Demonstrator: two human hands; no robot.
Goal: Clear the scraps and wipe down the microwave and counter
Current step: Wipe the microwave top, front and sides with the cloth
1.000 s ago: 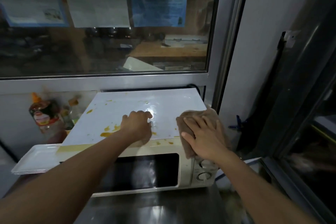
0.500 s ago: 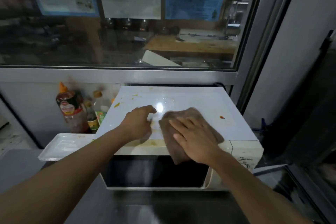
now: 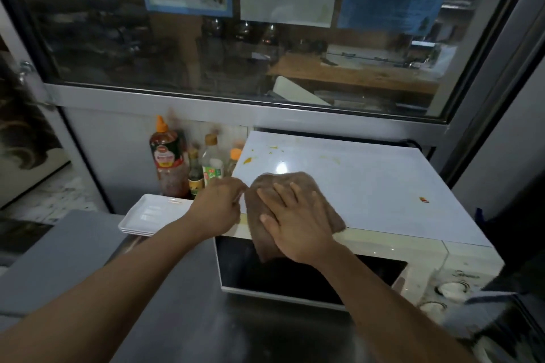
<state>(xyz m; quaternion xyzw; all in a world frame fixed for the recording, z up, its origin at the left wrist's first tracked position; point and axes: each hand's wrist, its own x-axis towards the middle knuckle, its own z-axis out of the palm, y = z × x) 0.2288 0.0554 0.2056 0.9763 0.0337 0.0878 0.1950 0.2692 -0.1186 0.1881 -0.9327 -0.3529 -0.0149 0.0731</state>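
Observation:
A white microwave (image 3: 368,186) stands on the steel counter (image 3: 182,309) below a window. Orange sauce spots (image 3: 247,160) mark its top near the far left corner, and a small red-orange speck (image 3: 423,200) lies at the right. My right hand (image 3: 298,224) presses flat on a brown cloth (image 3: 265,186) at the top's front left corner; the cloth hangs over the door edge. My left hand (image 3: 219,206) rests at the microwave's left edge, its fingers curled and touching the cloth's edge. Whether it holds anything is hidden.
Several sauce bottles (image 3: 168,156) stand against the wall left of the microwave. A stack of white rectangular plates (image 3: 153,212) lies in front of them. The window frame (image 3: 206,103) runs right behind the microwave. A dark appliance edge sits at the lower right.
My right hand has slid the cloth leftward across the microwave top, from the right front corner to the left front corner. The yellow smear along the front is gone. My left hand has shifted to the left edge.

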